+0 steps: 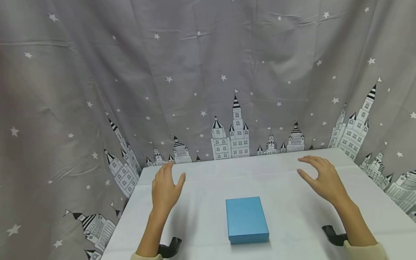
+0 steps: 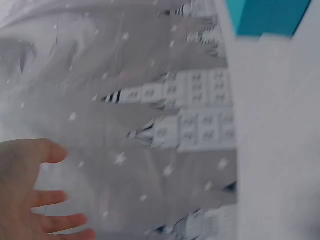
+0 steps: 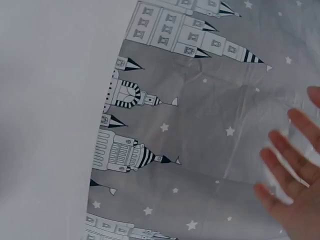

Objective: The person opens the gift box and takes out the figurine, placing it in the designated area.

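Observation:
A blue lidded box (image 1: pixel 247 218) lies on the white table between the two hands, nearer the front edge of the head view. To its left my left hand (image 1: pixel 165 188) is held above the table, fingers extended and thumb apart, touching nothing. On the other side my right hand (image 1: pixel 322 180) hovers over the table with its fingers relaxed and nothing in them. The left wrist view shows part of the blue box (image 2: pixel 267 17) at the top and the left hand (image 2: pixel 30 200) low at the left. In the right wrist view the right hand (image 3: pixel 295 185) has its fingers spread.
The white table (image 1: pixel 201 184) reaches back to a grey curtain (image 1: pixel 195 65) printed with stars and castles, which hangs behind it and along both sides. A black strap piece (image 1: pixel 170 248) is on the left wrist, another black piece (image 1: pixel 333 236) on the right.

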Demonstrator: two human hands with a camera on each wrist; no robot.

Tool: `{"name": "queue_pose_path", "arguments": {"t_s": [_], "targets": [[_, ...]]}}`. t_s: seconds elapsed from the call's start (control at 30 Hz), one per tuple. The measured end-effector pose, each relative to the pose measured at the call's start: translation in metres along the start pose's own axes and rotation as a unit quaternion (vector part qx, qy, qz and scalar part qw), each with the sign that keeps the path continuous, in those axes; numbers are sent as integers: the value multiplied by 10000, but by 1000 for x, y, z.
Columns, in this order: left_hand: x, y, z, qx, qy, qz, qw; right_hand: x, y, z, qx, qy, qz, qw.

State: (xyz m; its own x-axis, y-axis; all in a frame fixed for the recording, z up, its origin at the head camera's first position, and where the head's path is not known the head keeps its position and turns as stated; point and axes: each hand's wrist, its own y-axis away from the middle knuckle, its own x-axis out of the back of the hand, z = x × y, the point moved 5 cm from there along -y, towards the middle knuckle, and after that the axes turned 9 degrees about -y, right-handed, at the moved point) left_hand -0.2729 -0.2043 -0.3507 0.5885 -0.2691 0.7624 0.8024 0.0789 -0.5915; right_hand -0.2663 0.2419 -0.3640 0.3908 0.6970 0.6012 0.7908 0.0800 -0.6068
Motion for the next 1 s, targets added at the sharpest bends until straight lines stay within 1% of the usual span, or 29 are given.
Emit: {"name": "queue_pose_path", "arguments": {"t_s": [0.07, 0.13, 0.23, 0.33, 0.4, 0.53, 0.63, 0.73, 0.83, 1.0], "targets": [[-3, 10, 6, 2, 167, 180, 9997, -3, 7, -2, 37, -268, 32, 9996], [-9, 22, 13, 47, 408, 322, 9986, -7, 13, -3, 49, -493, 50, 9988], [-22, 42, 23, 169, 831, 364, 9957, -17, 23, -3, 6, -722, 67, 9974], [-37, 61, 33, 244, 1287, 222, 9911, -34, 35, -5, -40, -956, -16, 9954], [-48, 73, 40, 192, 1555, 96, 9876, -49, 44, -7, -68, -1149, -192, 9932], [-68, 96, 55, -184, 1878, -230, 9818, -78, 64, -12, -174, -1534, -695, 9856], [-81, 110, 65, -596, 1979, -502, 9771, -96, 75, -16, -178, -1806, -981, 9785], [-91, 122, 72, -942, 1989, -720, 9728, -109, 83, -21, -74, -2002, -1184, 9725], [-100, 132, 76, -1070, 1866, -967, 9718, -117, 89, -24, -27, -2150, -1319, 9677], [-110, 141, 76, -1069, 1589, -1300, 9728, -128, 98, -25, -80, -2196, -1471, 9644]]}}
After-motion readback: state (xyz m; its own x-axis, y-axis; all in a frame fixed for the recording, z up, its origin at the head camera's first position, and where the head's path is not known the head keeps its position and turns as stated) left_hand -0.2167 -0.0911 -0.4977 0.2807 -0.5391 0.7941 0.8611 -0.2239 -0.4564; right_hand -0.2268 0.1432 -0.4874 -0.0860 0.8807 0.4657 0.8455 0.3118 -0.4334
